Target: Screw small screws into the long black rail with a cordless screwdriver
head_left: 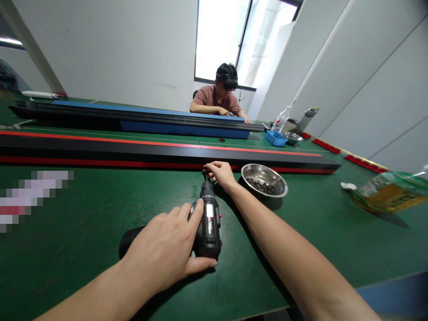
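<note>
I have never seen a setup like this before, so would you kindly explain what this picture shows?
Of course. There is no machine arm here: a person works with two bare hands, and the one picture comes from a camera worn on that person's head, looking forward and down.

The left hand holds a black power drill, lying on its side. The right hand is at the drill's front tip; exactly what it grips is too small to tell.

On the green table, a long black bar with red edges runs across, and a metal bowl holds small dark pieces. Another person sits opposite.
</note>
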Tool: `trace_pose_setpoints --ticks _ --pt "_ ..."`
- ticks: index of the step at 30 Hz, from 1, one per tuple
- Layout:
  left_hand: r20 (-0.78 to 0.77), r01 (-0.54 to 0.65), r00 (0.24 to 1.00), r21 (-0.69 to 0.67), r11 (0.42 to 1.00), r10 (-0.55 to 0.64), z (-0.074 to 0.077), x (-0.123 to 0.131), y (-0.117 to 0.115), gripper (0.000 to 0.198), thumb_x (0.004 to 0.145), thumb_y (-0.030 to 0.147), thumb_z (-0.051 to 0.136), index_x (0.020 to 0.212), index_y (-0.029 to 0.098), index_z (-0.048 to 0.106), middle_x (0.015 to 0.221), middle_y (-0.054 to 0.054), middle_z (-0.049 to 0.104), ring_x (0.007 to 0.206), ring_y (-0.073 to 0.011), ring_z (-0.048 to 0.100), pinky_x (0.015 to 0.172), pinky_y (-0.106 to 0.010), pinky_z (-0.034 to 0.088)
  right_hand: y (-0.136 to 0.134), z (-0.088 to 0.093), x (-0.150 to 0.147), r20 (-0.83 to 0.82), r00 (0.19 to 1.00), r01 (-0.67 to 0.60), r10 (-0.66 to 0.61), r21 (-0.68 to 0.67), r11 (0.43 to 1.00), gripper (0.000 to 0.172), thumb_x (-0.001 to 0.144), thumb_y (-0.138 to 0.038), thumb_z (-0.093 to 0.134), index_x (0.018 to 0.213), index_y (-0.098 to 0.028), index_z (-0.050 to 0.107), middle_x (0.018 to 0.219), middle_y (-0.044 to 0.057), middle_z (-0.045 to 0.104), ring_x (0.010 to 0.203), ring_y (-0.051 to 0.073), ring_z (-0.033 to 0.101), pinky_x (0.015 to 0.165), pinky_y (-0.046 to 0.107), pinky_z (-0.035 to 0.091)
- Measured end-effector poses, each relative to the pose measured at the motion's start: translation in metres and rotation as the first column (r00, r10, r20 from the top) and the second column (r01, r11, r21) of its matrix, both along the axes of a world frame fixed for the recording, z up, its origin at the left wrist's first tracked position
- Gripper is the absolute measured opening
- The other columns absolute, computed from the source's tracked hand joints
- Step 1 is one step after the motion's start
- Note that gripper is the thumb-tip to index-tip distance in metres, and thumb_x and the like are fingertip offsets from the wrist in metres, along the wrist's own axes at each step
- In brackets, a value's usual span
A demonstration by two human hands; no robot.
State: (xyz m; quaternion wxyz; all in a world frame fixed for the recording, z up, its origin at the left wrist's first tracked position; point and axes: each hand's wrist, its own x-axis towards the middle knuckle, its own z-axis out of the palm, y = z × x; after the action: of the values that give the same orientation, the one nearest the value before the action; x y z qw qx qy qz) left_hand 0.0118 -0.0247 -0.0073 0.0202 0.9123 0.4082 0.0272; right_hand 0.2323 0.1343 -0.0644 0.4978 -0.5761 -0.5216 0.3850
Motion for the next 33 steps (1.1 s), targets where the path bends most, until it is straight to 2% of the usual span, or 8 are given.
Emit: trace_pose_setpoints --ticks 14,19,21,26,33 --pt "-0.008 -0.006 1.0 -0.003 1.0 0.006 0.0 0.0 0.002 0.104 0.08 0.08 0.062 0.159 0.018 0.035 0.123 -0.015 0.065 0.106 -0.0341 0.066 0.089 -0.05 0.058 0.001 -0.003 0.0 0.022 0.999 0.023 -0.024 0.049 0.999 0.019 0.086 -0.028 0.066 0.085 -0.014 0.079 0.086 0.009 0.079 0.057 0.012 0.067 0.041 0.016 0.044" --pt "-0.019 0.01 1.0 0.029 1.0 -0.009 -0.001 -0.001 0.001 0.105 0.08 0.083 0.059 0.158 0.016 0.037 0.12 -0.015 0.066 0.104 -0.0336 0.066 0.087 -0.048 0.059 0.0 -0.003 -0.002 0.01 0.972 0.233 -0.234 0.046 0.971 0.023 0.088 -0.025 0.058 0.085 -0.014 0.078 0.083 0.009 0.079 0.058 0.014 0.071 0.046 0.019 0.052" --pt "-0.022 0.011 1.0 0.047 0.999 -0.01 -0.001 0.0 0.002 0.105 0.081 0.084 0.058 0.158 0.015 0.037 0.119 -0.015 0.066 0.103 -0.0335 0.067 0.086 -0.048 0.06 -0.001 -0.003 -0.002 0.015 0.961 0.274 -0.275 0.051 0.96 0.022 0.086 -0.024 0.057 0.086 -0.014 0.077 0.082 0.008 0.079 0.059 0.016 0.072 0.046 0.02 0.052" --pt "-0.021 0.01 1.0 0.079 0.997 -0.008 -0.003 0.002 0.009 0.107 0.082 0.085 0.055 0.159 0.014 0.035 0.119 -0.015 0.066 0.103 -0.0346 0.068 0.084 -0.048 0.06 -0.003 -0.004 -0.001 0.097 0.959 0.259 -0.266 0.077 0.963 0.022 0.085 -0.026 0.058 0.085 -0.015 0.078 0.081 0.006 0.079 0.057 0.016 0.071 0.047 0.02 0.051" --pt "-0.041 0.006 0.999 0.088 0.996 -0.002 -0.002 0.002 0.015 0.103 0.082 0.084 0.054 0.159 0.018 0.036 0.12 -0.014 0.066 0.098 -0.0339 0.07 0.078 -0.045 0.06 -0.002 -0.005 0.0 0.198 0.949 0.231 -0.247 0.103 0.968 0.024 0.086 -0.029 0.059 0.086 -0.017 0.08 0.081 0.004 0.079 0.059 0.015 0.071 0.054 0.021 0.052"
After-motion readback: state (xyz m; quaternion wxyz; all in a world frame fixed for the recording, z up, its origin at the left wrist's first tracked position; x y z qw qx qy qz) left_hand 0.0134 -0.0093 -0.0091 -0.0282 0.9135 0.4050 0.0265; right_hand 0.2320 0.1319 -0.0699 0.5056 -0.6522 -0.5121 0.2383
